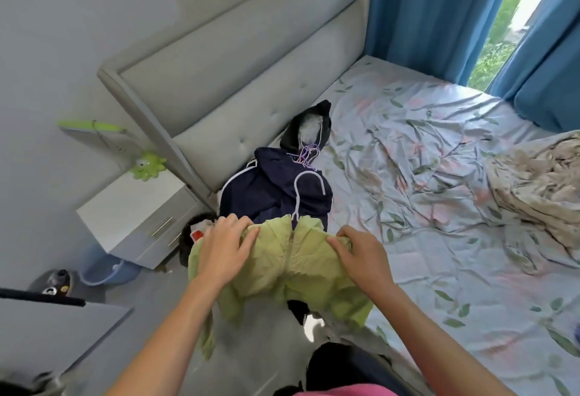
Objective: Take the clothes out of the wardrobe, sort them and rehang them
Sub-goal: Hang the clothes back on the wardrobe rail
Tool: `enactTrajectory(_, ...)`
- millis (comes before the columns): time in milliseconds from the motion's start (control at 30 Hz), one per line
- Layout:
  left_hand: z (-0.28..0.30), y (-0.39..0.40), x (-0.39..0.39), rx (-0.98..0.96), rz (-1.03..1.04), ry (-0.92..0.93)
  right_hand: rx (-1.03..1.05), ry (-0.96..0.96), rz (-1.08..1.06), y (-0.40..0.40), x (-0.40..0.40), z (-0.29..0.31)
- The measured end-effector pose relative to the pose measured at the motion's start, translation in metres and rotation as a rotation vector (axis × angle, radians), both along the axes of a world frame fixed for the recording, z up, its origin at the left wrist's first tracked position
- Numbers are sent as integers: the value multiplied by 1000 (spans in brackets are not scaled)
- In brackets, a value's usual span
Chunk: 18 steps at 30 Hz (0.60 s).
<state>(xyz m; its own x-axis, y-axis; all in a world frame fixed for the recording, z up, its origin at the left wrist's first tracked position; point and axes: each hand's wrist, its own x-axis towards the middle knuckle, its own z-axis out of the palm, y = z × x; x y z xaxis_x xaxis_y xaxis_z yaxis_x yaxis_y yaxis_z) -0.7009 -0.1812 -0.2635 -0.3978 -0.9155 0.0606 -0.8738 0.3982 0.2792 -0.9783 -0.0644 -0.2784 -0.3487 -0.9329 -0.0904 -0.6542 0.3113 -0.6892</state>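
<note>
Both hands on the light green zip jacket point(295, 267), which lies at the bed's near corner and hangs partly over the edge. Left hand point(224, 249) grips the left shoulder, fingers curled into the cloth. Right hand point(361, 257) pinches the right shoulder the same way. A white hanger point(306, 190) sits in the collar, hook pointing away onto the next garment.

Step in hand, as I read it: sorting, laying hung garments out in a stack on the bed. Rehanging not begun. Next move likely calls for smoothing the shoulders square on the hanger, or lifting by the hook without the jacket slipping off.

Just beyond, touching: navy hooded jacket point(270, 188) with white piping, then a black hooded garment point(314, 119) against the grey padded headboard point(238, 82). Purple hanger hooks point(309, 154) tangle between them; count unclear.

Floral bedsheet point(439, 176) rumpled, beige blanket point(539, 176) at right. White bedside cabinet point(135, 217) at left. Blue curtains point(423, 13) farthest.

Wardrobe not in view. Jacket's lower hem is hidden below the bed edge.
</note>
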Motion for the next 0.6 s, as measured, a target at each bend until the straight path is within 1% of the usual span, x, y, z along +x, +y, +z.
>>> enactTrajectory(133,2,-71,6,11,-14,-44,62,-56,-32,-65,9,-1)
enactTrajectory(333,-18,-178,-7,-25,-36,-90,87,-34,-87,-156,8,-20)
enactTrajectory(467,-58,-270,-32,-9,-114,-115,133,-44,-195,-222,3,-55)
enactTrajectory(600,-119,-370,-63,85,-256,-149,205,-6,-295,-296,-7,-111)
